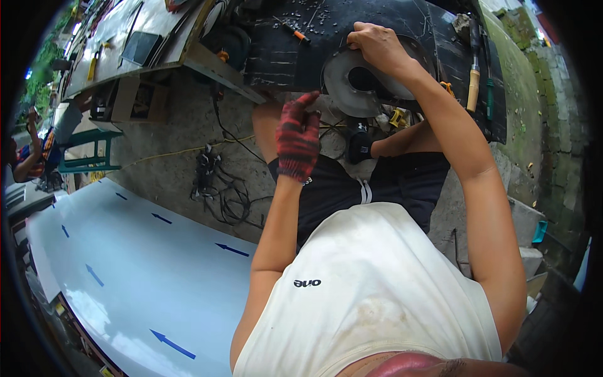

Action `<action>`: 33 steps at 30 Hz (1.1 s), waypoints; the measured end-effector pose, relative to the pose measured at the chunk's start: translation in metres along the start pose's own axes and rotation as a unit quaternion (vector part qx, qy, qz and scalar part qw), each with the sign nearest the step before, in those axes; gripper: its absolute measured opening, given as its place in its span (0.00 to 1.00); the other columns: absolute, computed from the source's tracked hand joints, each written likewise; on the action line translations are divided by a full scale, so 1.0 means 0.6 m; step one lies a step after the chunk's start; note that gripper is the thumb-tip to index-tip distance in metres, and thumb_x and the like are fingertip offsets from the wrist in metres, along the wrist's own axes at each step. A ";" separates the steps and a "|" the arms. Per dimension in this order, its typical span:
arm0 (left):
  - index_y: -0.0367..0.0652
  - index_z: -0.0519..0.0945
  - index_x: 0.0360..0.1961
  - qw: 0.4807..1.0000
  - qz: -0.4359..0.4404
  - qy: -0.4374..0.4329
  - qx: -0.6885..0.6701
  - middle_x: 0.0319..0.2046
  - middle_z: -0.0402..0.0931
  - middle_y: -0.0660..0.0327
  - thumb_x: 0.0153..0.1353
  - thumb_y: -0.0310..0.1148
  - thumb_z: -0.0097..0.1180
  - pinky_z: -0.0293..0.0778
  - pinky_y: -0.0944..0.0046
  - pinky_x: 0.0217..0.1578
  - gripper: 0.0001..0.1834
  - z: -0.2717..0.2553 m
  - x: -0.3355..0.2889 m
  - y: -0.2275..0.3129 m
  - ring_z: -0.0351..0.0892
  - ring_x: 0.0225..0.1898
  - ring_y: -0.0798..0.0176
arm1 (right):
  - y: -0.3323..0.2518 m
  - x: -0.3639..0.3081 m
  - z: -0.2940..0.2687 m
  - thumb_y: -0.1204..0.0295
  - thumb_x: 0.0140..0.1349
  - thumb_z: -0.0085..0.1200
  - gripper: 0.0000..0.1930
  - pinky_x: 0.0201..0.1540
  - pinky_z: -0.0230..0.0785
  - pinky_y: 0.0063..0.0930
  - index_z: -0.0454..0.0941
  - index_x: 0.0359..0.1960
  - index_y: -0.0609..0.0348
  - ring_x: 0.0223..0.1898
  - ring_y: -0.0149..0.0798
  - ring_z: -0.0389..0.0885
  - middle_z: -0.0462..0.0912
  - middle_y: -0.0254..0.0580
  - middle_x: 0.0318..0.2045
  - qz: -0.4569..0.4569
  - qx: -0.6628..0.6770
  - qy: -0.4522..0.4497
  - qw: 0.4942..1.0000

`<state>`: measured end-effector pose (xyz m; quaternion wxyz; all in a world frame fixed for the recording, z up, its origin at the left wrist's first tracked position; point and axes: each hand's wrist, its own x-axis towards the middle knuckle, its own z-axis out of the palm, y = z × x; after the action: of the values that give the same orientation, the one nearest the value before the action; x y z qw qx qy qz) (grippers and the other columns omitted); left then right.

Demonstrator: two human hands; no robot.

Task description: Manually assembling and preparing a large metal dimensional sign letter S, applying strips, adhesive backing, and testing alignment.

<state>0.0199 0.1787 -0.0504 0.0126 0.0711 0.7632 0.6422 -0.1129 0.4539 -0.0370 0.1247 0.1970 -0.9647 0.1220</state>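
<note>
A grey curved piece with a round opening (348,99) lies on the black worktop (273,69), overhanging its near edge. Over its far side is my bare right hand (380,49), the fingers curled and pinched together at the rim. Whatever sits between those fingertips is too small to make out. My left hand (299,138), in a red and black glove, hovers before the worktop edge, left of the curved piece. Its fingers are partly stretched out and it holds nothing visible. An orange and black hand tool (296,33) rests farther back among small scattered bits.
At right on the worktop lie a wooden-handled tool (473,88) and a green-handled tool (490,97). Tangled black cables (220,188) spread across the floor. A large pale sheet with blue arrows (151,270) stands at lower left. Beyond a green stool (94,151), another person (34,151) is visible.
</note>
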 end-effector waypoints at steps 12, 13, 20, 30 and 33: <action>0.61 0.89 0.56 0.921 0.228 -0.079 0.307 0.63 0.83 0.60 0.41 0.33 0.82 0.74 0.50 0.66 0.35 0.023 0.089 -0.092 0.79 0.64 0.51 | 0.025 0.007 0.044 0.71 0.66 0.61 0.07 0.50 0.81 0.45 0.89 0.42 0.53 0.47 0.50 0.88 0.86 0.40 0.40 0.016 0.012 -0.029 0.999; 0.61 0.89 0.56 0.928 0.223 -0.075 0.288 0.63 0.83 0.61 0.41 0.33 0.82 0.73 0.49 0.66 0.35 0.027 0.090 -0.094 0.79 0.64 0.52 | 0.022 0.004 0.044 0.71 0.66 0.62 0.06 0.50 0.80 0.45 0.88 0.42 0.53 0.47 0.51 0.88 0.86 0.40 0.40 0.032 0.018 -0.037 0.999; 0.61 0.87 0.60 0.947 0.187 -0.005 0.261 0.62 0.83 0.60 0.44 0.37 0.81 0.68 0.46 0.70 0.36 0.060 0.064 -0.090 0.78 0.66 0.49 | 0.009 -0.005 0.040 0.68 0.65 0.65 0.07 0.48 0.79 0.46 0.83 0.41 0.55 0.46 0.51 0.89 0.88 0.41 0.38 0.052 0.021 0.008 0.998; 0.61 0.85 0.63 0.957 0.181 -0.002 0.229 0.63 0.83 0.60 0.45 0.35 0.81 0.66 0.44 0.70 0.39 0.061 0.057 -0.097 0.76 0.68 0.45 | -0.017 -0.011 0.029 0.65 0.65 0.68 0.09 0.49 0.79 0.43 0.84 0.40 0.54 0.46 0.48 0.88 0.88 0.38 0.40 0.081 0.011 0.006 0.997; 0.61 0.85 0.62 0.958 0.178 -0.013 0.224 0.62 0.83 0.60 0.44 0.34 0.81 0.67 0.45 0.70 0.38 0.058 0.059 -0.099 0.76 0.68 0.45 | -0.036 -0.011 0.026 0.66 0.62 0.70 0.10 0.53 0.80 0.42 0.87 0.42 0.53 0.49 0.45 0.86 0.87 0.35 0.42 -0.002 0.010 0.046 0.999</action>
<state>-0.0169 0.2074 -0.1124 -0.1085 0.2147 0.8623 0.4456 -0.1015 0.4326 -0.0496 0.1676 0.1939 -0.9564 0.1404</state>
